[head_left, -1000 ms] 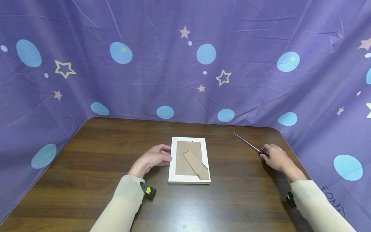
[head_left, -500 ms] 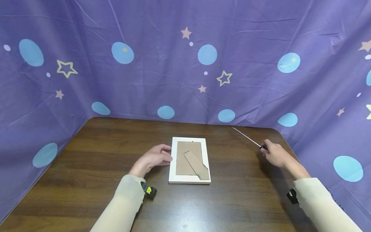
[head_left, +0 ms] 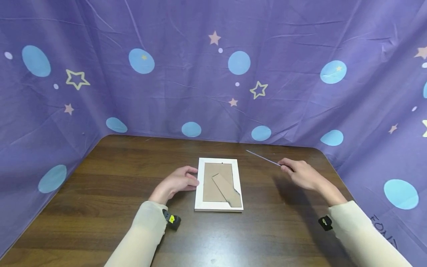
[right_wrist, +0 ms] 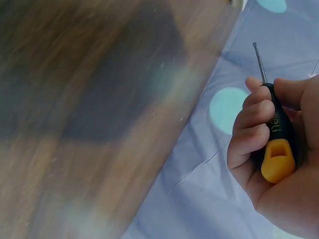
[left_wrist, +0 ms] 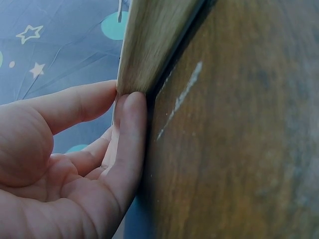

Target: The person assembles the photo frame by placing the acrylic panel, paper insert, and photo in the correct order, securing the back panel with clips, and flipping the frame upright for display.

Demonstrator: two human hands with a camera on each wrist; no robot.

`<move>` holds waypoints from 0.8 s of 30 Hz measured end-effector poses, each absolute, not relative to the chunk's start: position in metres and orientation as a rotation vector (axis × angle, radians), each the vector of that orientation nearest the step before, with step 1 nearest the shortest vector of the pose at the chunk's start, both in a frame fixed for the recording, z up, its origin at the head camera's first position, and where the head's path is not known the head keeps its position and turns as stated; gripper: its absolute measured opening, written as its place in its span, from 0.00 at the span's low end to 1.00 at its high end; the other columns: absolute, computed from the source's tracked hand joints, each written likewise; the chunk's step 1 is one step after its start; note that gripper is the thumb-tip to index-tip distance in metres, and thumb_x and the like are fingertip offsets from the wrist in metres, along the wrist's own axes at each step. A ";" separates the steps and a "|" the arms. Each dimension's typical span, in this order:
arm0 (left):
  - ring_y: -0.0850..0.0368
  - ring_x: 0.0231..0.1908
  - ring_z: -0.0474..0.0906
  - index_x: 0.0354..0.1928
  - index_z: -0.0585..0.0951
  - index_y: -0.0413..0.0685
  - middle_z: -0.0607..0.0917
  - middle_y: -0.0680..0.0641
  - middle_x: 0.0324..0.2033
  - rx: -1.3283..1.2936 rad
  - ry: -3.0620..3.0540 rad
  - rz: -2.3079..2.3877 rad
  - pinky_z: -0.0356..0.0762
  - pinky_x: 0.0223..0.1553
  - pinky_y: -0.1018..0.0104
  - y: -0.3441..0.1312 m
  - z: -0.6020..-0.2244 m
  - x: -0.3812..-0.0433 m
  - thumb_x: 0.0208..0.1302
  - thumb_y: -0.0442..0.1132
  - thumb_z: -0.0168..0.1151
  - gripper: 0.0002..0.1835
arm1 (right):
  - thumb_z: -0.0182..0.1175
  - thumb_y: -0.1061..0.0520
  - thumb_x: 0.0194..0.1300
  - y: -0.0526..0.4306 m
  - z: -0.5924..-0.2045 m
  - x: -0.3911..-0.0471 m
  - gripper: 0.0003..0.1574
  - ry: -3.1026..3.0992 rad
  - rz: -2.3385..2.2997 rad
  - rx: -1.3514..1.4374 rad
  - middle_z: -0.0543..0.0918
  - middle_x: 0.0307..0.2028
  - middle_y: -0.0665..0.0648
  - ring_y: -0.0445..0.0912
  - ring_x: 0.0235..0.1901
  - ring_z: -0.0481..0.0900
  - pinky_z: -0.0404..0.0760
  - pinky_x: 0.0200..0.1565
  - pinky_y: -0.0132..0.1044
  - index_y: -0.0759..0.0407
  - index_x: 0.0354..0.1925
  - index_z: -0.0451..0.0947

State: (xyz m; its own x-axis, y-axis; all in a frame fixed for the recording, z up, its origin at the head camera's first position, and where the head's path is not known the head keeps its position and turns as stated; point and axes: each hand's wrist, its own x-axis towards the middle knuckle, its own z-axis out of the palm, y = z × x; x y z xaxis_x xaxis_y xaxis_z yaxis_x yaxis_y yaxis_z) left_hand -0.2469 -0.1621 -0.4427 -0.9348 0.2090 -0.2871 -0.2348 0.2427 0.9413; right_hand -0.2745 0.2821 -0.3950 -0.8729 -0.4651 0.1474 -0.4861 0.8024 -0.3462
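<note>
A white picture frame lies back side up on the wooden table, its brown backing and slanted easel leg facing upward. My left hand rests at the frame's left side. In the left wrist view, thumb and fingertips touch the frame's side edge, with the fingers only loosely bent. On the other side, my right hand grips a screwdriver by its black and yellow handle. The thin metal shaft points up and left, its tip to the right of the frame's far corner.
The brown table has rounded far corners. A purple curtain with blue dots and stars hangs behind it and along both sides. Each wrist wears a black camera strap, and the right arm casts a shadow on the table.
My right hand has lifted the screwdriver off the table's right side and carried it left, nearer the picture frame. The left hand and the frame stay where they were.
</note>
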 end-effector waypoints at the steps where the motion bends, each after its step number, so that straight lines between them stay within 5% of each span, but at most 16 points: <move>1: 0.48 0.47 0.86 0.72 0.68 0.29 0.84 0.35 0.48 -0.021 2.168 1.738 0.87 0.56 0.55 -0.162 -0.443 -0.247 0.66 0.24 0.66 0.33 | 0.54 0.57 0.83 0.279 -0.394 -0.275 0.16 -2.934 0.590 0.783 0.89 0.47 0.58 0.54 0.48 0.86 0.82 0.51 0.58 0.59 0.60 0.82; 9: 0.50 0.44 0.87 0.72 0.68 0.29 0.84 0.34 0.48 -0.017 2.169 1.742 0.87 0.56 0.54 -0.162 -0.444 -0.247 0.66 0.24 0.65 0.33 | 0.54 0.56 0.83 0.257 -0.395 -0.276 0.15 -2.960 0.640 0.881 0.88 0.43 0.54 0.47 0.42 0.82 0.81 0.48 0.52 0.57 0.59 0.84; 17: 0.50 0.44 0.86 0.72 0.67 0.28 0.84 0.35 0.46 0.013 2.161 1.753 0.87 0.57 0.54 -0.163 -0.445 -0.247 0.66 0.23 0.65 0.33 | 0.52 0.56 0.84 0.239 -0.395 -0.279 0.15 -3.021 0.731 0.952 0.74 0.25 0.44 0.38 0.26 0.73 0.75 0.38 0.39 0.56 0.56 0.84; 24: 0.50 0.45 0.86 0.73 0.67 0.29 0.84 0.35 0.46 0.033 2.171 1.746 0.87 0.56 0.55 -0.163 -0.443 -0.246 0.66 0.23 0.63 0.34 | 0.52 0.57 0.83 0.230 -0.393 -0.280 0.14 -3.005 0.709 1.009 0.79 0.29 0.48 0.37 0.29 0.74 0.75 0.40 0.38 0.54 0.53 0.85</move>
State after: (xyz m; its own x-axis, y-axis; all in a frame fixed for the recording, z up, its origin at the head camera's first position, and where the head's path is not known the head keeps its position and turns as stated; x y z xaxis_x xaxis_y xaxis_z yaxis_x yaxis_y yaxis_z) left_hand -0.2464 -0.1628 -0.4435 -0.9374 0.2359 -0.2563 -0.1997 0.2388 0.9503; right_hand -0.2800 0.2301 -0.3931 -0.8019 -0.5964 0.0365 -0.5498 0.7126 -0.4357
